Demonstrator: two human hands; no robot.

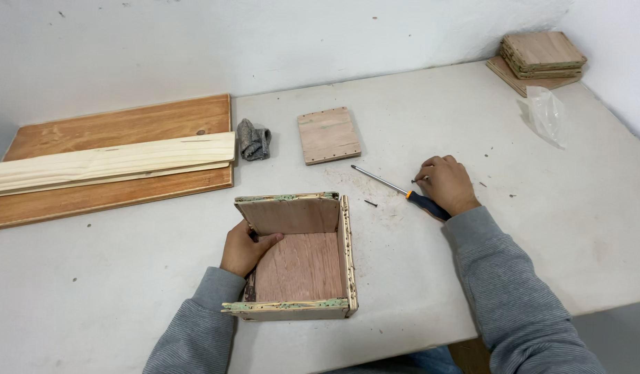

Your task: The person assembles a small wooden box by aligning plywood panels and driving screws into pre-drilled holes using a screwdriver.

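Plywood box [299, 257]: open-topped, near the table's front edge [417, 336].
Open room: bare tabletop right of the box; a loose screw [370, 203] just beyond it.
Left hand [245, 248]: fingers curled over the box's left wall, gripping it.
Right hand [444, 183]: knuckles up, closed around the screwdriver [403, 191], its shaft lying flat and pointing toward the square plywood panel [328, 135].

A pale grey worktable [555, 228], scuffed and speckled with dark marks, fills most of the view. Behind the worktable rises a rough white plastered wall [264, 41], meeting a second white wall [621, 62] at the worktable's far right corner. Soft, even light falls across the worktable.
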